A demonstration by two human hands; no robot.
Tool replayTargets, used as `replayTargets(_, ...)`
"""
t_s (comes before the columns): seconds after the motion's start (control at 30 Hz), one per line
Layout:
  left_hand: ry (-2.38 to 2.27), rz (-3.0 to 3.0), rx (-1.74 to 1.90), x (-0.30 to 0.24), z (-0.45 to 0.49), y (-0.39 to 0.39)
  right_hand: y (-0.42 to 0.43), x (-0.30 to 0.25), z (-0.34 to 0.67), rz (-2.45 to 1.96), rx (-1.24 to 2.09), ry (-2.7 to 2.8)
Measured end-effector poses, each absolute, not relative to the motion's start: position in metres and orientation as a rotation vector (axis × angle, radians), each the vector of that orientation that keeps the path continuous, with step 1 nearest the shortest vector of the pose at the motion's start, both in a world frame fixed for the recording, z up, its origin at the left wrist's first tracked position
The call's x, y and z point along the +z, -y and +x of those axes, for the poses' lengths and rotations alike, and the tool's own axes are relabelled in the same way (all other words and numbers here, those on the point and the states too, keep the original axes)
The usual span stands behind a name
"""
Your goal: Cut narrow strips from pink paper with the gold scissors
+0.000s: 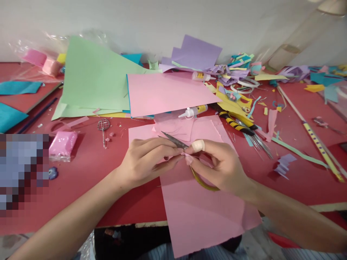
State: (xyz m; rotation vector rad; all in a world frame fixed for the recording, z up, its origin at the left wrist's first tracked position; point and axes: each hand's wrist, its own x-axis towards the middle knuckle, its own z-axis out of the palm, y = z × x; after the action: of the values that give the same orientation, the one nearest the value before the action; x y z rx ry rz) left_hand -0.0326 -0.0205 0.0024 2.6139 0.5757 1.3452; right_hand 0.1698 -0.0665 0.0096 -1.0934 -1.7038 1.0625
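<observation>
My left hand [148, 159] and my right hand [217, 164] meet over a large pink paper sheet [200, 213] that hangs off the near edge of the red table [89, 173]. Both pinch a small pink paper piece [187, 154] between their fingertips. The right hand also grips scissors [176, 141] with a yellow handle loop below the palm; the grey blades point up and left past the left fingers. A bandage wraps the right index finger.
Behind lie a pink sheet [165, 92], a green sheet [92, 77], purple paper [195, 54], two glue bottles [193, 111], yellow-black pliers [235, 122] and many paper scraps at right. A pink packet [63, 144] and a small whisk [103, 126] lie at left.
</observation>
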Motion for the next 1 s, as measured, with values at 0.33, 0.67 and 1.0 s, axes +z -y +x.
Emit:
replayTargets(0.33,-0.698,2.605,1.306,-0.003,-0.0311,0.0208,0.0682,0.0022,0.1688,-1.202,0.843,1.802)
replayTargets(0.67,-0.728,2.64,1.293,-0.0069,-0.0309,0.0221,0.0654,0.0022,0.1684,-1.225,1.114,1.652)
replayTargets(1.0,-0.666,2.667,1.269,-0.0061,-0.034,0.0193,0.0621,0.0041,0.1692,-1.232,1.271,1.573)
